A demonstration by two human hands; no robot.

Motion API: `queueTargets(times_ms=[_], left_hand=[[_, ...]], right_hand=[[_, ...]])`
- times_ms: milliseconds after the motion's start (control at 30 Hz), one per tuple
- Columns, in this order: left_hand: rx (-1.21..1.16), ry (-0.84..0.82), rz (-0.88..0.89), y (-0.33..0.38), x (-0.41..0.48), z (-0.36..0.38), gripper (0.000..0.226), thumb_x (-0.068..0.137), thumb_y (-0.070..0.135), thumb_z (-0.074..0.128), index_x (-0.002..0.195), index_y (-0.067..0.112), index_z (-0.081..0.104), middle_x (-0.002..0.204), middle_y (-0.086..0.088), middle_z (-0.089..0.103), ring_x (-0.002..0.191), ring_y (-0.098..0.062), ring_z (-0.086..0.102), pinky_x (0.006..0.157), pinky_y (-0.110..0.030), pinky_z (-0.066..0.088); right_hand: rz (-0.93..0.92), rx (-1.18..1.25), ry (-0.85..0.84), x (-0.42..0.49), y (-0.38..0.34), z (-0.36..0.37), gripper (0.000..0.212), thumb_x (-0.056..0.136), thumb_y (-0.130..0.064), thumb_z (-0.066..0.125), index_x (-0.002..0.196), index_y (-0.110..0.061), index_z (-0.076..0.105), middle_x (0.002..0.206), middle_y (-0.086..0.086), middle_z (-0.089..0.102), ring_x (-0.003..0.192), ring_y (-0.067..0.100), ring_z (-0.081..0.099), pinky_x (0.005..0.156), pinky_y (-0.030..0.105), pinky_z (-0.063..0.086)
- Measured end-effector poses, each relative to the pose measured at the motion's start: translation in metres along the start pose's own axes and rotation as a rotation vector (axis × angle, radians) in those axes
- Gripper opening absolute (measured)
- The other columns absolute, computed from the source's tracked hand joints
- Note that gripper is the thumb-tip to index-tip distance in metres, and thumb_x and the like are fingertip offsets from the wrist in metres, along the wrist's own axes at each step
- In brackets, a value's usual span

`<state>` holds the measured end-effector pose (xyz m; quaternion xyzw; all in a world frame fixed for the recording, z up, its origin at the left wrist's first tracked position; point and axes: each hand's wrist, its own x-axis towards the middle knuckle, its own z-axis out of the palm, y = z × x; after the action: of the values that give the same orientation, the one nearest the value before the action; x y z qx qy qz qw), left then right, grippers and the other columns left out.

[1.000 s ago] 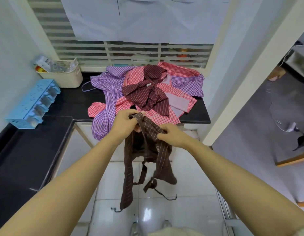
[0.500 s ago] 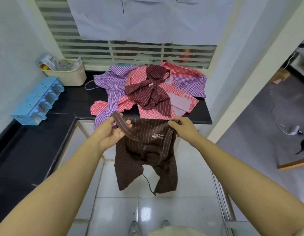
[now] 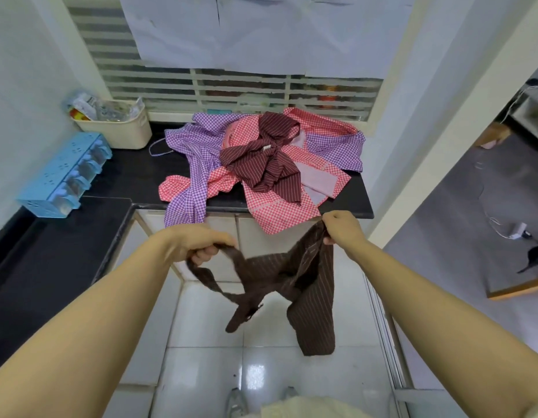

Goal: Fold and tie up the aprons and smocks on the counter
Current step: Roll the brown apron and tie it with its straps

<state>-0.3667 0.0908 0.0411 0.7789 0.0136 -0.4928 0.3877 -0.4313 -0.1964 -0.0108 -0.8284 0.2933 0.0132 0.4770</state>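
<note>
A dark brown striped apron [image 3: 310, 285] hangs in the air in front of the counter, over the tiled floor. My left hand [image 3: 201, 245] grips its strap on the left. My right hand [image 3: 341, 226] pinches an upper corner of the apron higher up on the right. The cloth sags between both hands and its body dangles below the right one. On the black counter [image 3: 132, 173] lies a heap of garments: purple checked smocks [image 3: 195, 164], red checked smocks [image 3: 279, 212] and a maroon striped apron [image 3: 267, 164] on top.
A cream basket [image 3: 126, 128] with packets stands at the back left of the counter, and a blue seasoning box set [image 3: 65, 173] sits beside it. A window with bars is behind the heap. White cabinet doors are below the counter. An open doorway lies to the right.
My hands have moved apart. The right hand went up and right with the apron's corner, the left hand now holds only the strap, and the apron has slumped from spread flat to a sagging drape.
</note>
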Motion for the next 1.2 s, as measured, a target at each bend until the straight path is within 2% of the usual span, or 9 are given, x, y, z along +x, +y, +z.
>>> queueTargets(times_ms=[167, 367, 467, 600, 667, 867, 967, 1100, 1200], left_hand=[[-0.717, -0.089, 0.255, 0.017, -0.005, 0.013, 0.024, 0.101, 0.021, 0.044, 0.086, 0.010, 0.060, 0.048, 0.008, 0.033, 0.041, -0.005, 0.030, 0.037, -0.015, 0.029], [-0.972, -0.151, 0.369, 0.033, -0.014, 0.026, 0.027, 0.098, 0.027, 0.049, 0.075, 0.014, 0.057, 0.053, 0.004, 0.056, 0.052, -0.011, 0.061, 0.051, -0.020, 0.054], [-0.967, -0.191, 0.437, 0.042, -0.026, 0.029, 0.018, 0.091, 0.024, 0.054, 0.081, 0.012, 0.061, 0.061, 0.001, 0.064, 0.056, -0.013, 0.066, 0.053, -0.021, 0.056], [-0.802, -0.265, 0.563, 0.057, -0.041, 0.035, 0.013, 0.095, 0.018, 0.049, 0.092, 0.010, 0.059, 0.070, -0.002, 0.068, 0.059, -0.013, 0.067, 0.052, -0.021, 0.056], [-0.690, -0.310, 0.593, 0.060, -0.047, 0.038, 0.017, 0.099, 0.015, 0.044, 0.096, 0.007, 0.059, 0.074, -0.005, 0.069, 0.058, -0.014, 0.067, 0.049, -0.020, 0.055], [-0.586, -0.612, 0.694, 0.048, -0.059, 0.025, 0.016, 0.093, 0.018, 0.056, 0.094, 0.011, 0.070, 0.079, -0.007, 0.072, 0.053, -0.014, 0.067, 0.045, -0.019, 0.052], [-0.554, -0.680, 0.724, 0.041, -0.062, 0.014, 0.013, 0.090, 0.022, 0.065, 0.095, 0.011, 0.070, 0.081, -0.007, 0.072, 0.053, -0.014, 0.068, 0.043, -0.018, 0.048], [-0.704, -0.451, 0.651, 0.033, -0.060, 0.005, 0.018, 0.094, 0.019, 0.052, 0.098, 0.009, 0.067, 0.079, -0.007, 0.071, 0.051, -0.012, 0.066, 0.042, -0.017, 0.049], [-0.809, -0.142, 0.495, 0.020, -0.049, -0.005, 0.022, 0.099, 0.012, 0.042, 0.110, 0.004, 0.060, 0.075, -0.007, 0.069, 0.049, -0.013, 0.062, 0.045, -0.017, 0.052]], right_hand=[[0.082, 0.396, 0.152, 0.005, 0.010, -0.001, 0.020, 0.099, -0.010, 0.049, 0.084, -0.014, 0.062, 0.101, 0.013, 0.068, 0.085, 0.023, 0.070, 0.078, 0.032, 0.057], [0.421, 1.157, 0.021, 0.003, 0.014, 0.003, 0.020, 0.105, -0.019, 0.042, 0.118, -0.008, 0.053, 0.102, 0.013, 0.062, 0.087, 0.025, 0.065, 0.089, 0.038, 0.052], [0.493, 1.344, -0.043, -0.001, 0.013, 0.008, 0.019, 0.102, -0.023, 0.049, 0.106, -0.006, 0.056, 0.103, 0.014, 0.057, 0.088, 0.022, 0.062, 0.096, 0.039, 0.049], [0.558, 1.076, -0.205, -0.020, 0.012, 0.039, 0.011, 0.088, -0.003, 0.043, 0.093, -0.007, 0.052, 0.097, 0.012, 0.051, 0.103, 0.030, 0.057, 0.110, 0.043, 0.039], [0.590, 0.910, -0.269, -0.028, 0.009, 0.059, 0.016, 0.087, 0.004, 0.040, 0.086, -0.005, 0.053, 0.090, 0.012, 0.051, 0.092, 0.026, 0.058, 0.108, 0.040, 0.039], [0.582, 0.591, -0.291, -0.036, -0.001, 0.094, 0.019, 0.093, -0.010, 0.061, 0.075, -0.014, 0.055, 0.074, 0.002, 0.051, 0.061, 0.010, 0.041, 0.066, 0.022, 0.037], [0.519, 0.552, -0.310, -0.043, -0.007, 0.096, 0.016, 0.096, -0.010, 0.055, 0.080, -0.014, 0.055, 0.075, 0.002, 0.055, 0.064, 0.011, 0.046, 0.057, 0.023, 0.036], [0.484, 0.774, -0.342, -0.035, -0.013, 0.094, 0.025, 0.096, -0.013, 0.036, 0.104, -0.008, 0.059, 0.069, 0.003, 0.071, 0.066, 0.013, 0.064, 0.067, 0.026, 0.048], [0.472, 0.812, -0.448, -0.023, -0.020, 0.073, 0.018, 0.095, -0.015, 0.038, 0.095, -0.011, 0.056, 0.061, 0.002, 0.063, 0.064, 0.016, 0.060, 0.070, 0.030, 0.051]])
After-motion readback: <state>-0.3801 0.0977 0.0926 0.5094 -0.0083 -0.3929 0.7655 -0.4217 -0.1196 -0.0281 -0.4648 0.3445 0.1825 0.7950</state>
